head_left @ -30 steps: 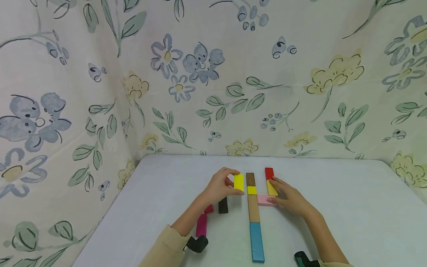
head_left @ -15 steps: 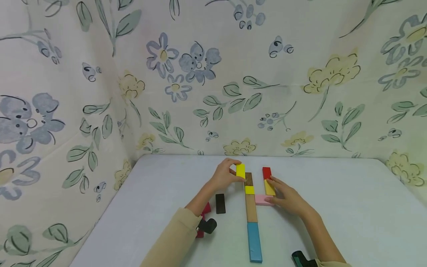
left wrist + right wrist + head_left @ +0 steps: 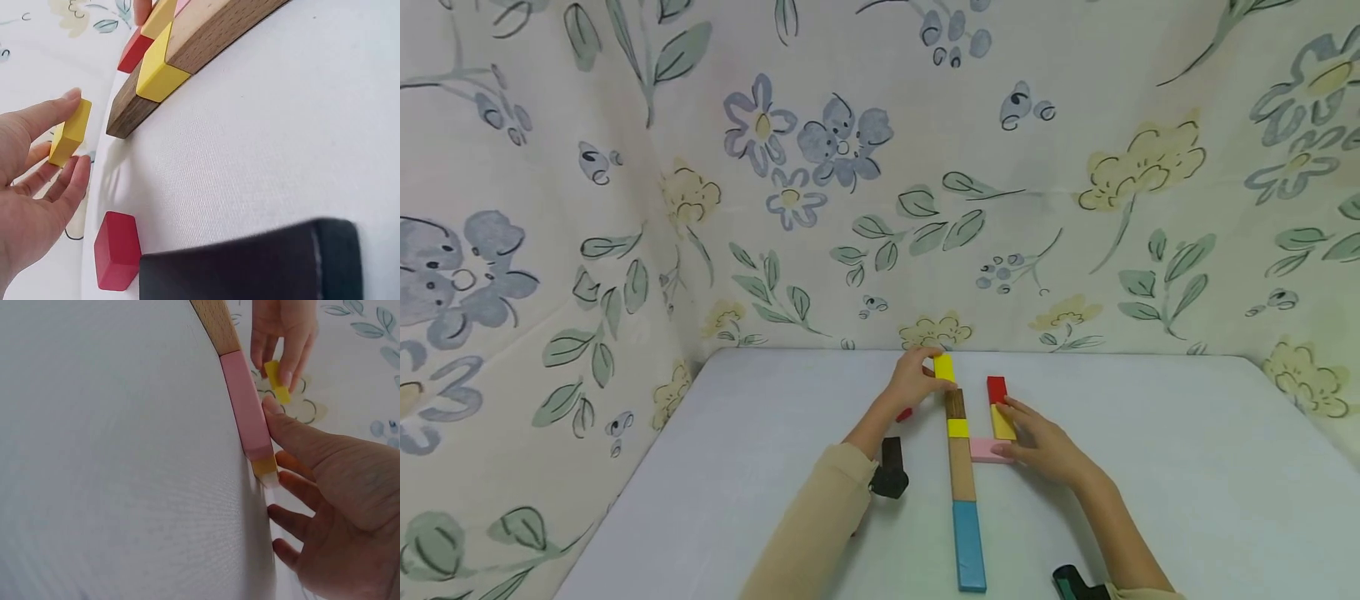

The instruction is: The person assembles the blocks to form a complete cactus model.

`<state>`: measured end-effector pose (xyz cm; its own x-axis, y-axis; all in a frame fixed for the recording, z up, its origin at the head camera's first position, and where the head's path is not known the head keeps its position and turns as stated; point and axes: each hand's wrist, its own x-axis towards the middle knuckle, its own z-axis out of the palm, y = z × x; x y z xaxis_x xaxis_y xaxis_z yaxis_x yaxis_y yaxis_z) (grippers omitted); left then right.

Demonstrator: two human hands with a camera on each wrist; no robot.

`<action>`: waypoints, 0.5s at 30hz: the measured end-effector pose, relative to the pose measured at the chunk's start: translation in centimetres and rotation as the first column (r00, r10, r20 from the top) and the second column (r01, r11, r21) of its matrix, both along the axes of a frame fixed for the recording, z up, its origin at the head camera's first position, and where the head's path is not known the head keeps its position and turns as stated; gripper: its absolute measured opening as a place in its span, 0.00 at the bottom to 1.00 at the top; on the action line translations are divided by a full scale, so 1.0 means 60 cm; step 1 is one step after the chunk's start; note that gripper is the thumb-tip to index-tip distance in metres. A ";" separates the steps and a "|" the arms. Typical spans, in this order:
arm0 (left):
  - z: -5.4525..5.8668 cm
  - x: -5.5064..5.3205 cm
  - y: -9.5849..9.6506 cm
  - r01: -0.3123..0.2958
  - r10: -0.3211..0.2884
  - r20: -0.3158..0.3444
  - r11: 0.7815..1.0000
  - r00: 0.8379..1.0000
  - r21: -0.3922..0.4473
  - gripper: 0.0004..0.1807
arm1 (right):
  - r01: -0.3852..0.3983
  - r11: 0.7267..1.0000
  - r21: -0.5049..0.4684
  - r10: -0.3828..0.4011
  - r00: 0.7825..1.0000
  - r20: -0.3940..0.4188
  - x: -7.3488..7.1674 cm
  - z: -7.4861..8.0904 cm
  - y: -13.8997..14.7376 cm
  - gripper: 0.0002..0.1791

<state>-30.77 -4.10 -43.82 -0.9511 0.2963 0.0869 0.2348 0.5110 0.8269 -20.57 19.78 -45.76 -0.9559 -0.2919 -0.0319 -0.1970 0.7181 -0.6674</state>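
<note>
My left hand (image 3: 913, 379) pinches a yellow block (image 3: 944, 367) between thumb and fingers, above the far end of a line of blocks. That line runs from a dark brown wooden block (image 3: 955, 404) through a small yellow block (image 3: 957, 428) and a tan wooden block (image 3: 962, 469) to a blue block (image 3: 969, 546). A pink block (image 3: 985, 450) branches off to the right, leading to an orange-yellow block (image 3: 1003, 425) and a red block (image 3: 996, 389). With relaxed fingers, my right hand (image 3: 1051, 442) rests against the pink and orange-yellow blocks, thumb on the pink one.
Left of the line lie a dark block (image 3: 250, 265), partly hidden in the head view by the wrist camera (image 3: 889, 482), and a crimson block (image 3: 117, 250). The white table (image 3: 1210, 467) ends at a flowered cloth (image 3: 880, 167) behind.
My left hand has carried the yellow block away from me and slightly right, to the far end of the line. The right hand has kept its place by the pink block.
</note>
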 end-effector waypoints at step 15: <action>-0.023 -0.025 0.016 -0.063 0.064 0.048 0.998 0.997 -0.016 0.34 | 0.004 1.000 -0.006 -0.004 1.000 0.000 0.001 -0.002 -0.001 0.44</action>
